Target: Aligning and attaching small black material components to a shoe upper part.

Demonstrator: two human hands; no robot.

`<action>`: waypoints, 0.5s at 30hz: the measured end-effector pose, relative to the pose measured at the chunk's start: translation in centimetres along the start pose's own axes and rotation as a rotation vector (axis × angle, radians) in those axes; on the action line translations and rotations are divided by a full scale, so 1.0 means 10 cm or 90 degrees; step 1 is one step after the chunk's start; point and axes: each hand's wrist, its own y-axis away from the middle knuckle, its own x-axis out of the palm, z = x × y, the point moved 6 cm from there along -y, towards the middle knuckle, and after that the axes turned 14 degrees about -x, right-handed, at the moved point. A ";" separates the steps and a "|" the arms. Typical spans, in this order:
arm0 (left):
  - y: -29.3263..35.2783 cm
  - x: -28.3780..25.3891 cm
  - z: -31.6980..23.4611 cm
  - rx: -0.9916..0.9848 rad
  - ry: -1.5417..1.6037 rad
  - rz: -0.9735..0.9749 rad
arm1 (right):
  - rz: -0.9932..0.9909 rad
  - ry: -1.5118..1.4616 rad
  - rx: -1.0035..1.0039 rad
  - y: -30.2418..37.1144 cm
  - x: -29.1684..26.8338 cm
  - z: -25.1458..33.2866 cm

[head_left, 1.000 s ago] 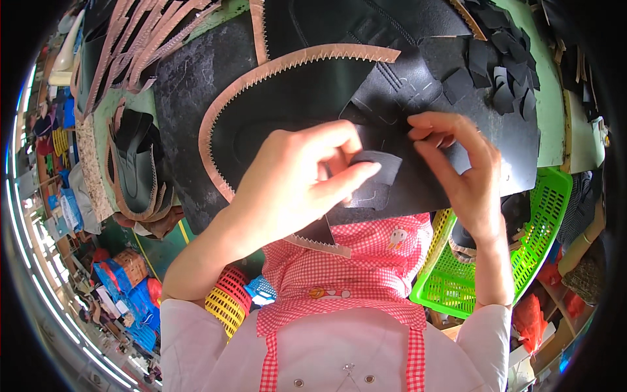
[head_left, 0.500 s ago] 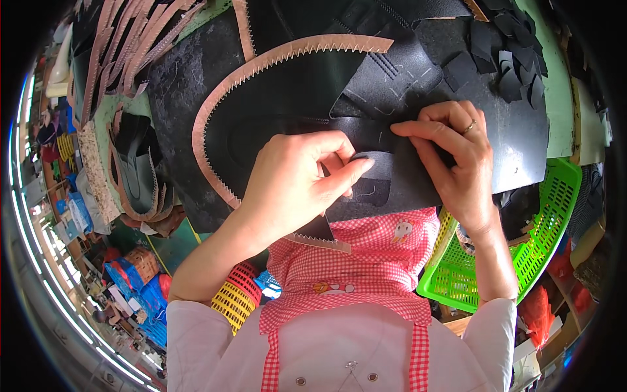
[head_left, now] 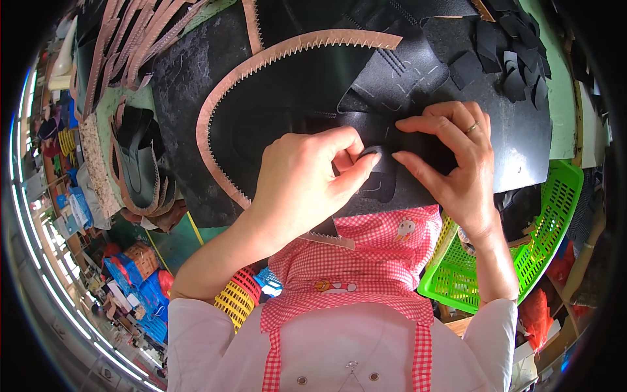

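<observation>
A black leather piece with a notched, light-brown border strip lies on a dark board. My left hand pinches the edge of a small black patch between thumb and forefinger, over the near right part of the leather. The patch is partly hidden by my fingers. Close to its right, my right hand hovers, thumb and forefinger apart, with nothing visible between them. A ring is on one of its fingers. Beyond both hands, white marks and dark stitching show on a leather flap.
Many small black patches are scattered at the board's far right. Several brown-edged strips are piled at the far left, above a similar brown-edged black piece. A green plastic basket stands at the near right.
My left hand has moved slightly right with the patch's edge lifted in its pinch. My right thumb has come into view, apart from the forefinger. The board and leather have shifted a little rightward in view.
</observation>
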 end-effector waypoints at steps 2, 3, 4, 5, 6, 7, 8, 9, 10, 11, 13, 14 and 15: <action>0.01 0.00 -0.01 0.023 -0.004 -0.024 | 0.003 0.039 0.000 -0.01 0.02 0.02; 0.02 -0.02 -0.03 0.049 -0.009 -0.046 | 0.004 0.035 -0.005 -0.02 0.02 0.03; 0.02 -0.03 -0.04 0.047 -0.009 -0.048 | 0.013 0.038 0.005 -0.03 0.02 0.04; 0.03 -0.06 -0.10 0.079 -0.095 -0.081 | 0.021 0.040 0.015 -0.03 0.02 0.04; 0.04 -0.08 -0.14 0.110 -0.182 -0.114 | 0.023 0.038 0.011 -0.02 0.04 0.07; 0.04 -0.12 -0.13 0.105 -0.189 -0.160 | 0.034 0.035 -0.018 0.01 0.08 0.12; 0.04 -0.19 -0.12 0.103 -0.207 -0.171 | 0.045 0.032 -0.048 0.03 0.10 0.16; 0.06 -0.31 -0.08 0.085 -0.203 -0.181 | 0.051 0.036 -0.055 0.03 0.12 0.20; 0.09 -0.43 -0.02 0.065 -0.200 -0.191 | 0.049 0.036 -0.056 0.03 0.14 0.22; 0.13 -0.62 0.06 0.074 -0.214 -0.262 | 0.050 0.044 -0.067 0.02 0.15 0.26; 0.14 -1.00 0.14 0.121 -0.341 -0.422 | 0.071 0.061 -0.076 0.03 0.14 0.30; 0.17 -1.15 0.10 0.158 -0.456 -0.512 | 0.071 0.067 -0.077 0.02 0.11 0.30; 0.14 -1.28 0.30 0.074 -0.437 -0.459 | 0.076 0.043 -0.068 0.00 0.09 0.30</action>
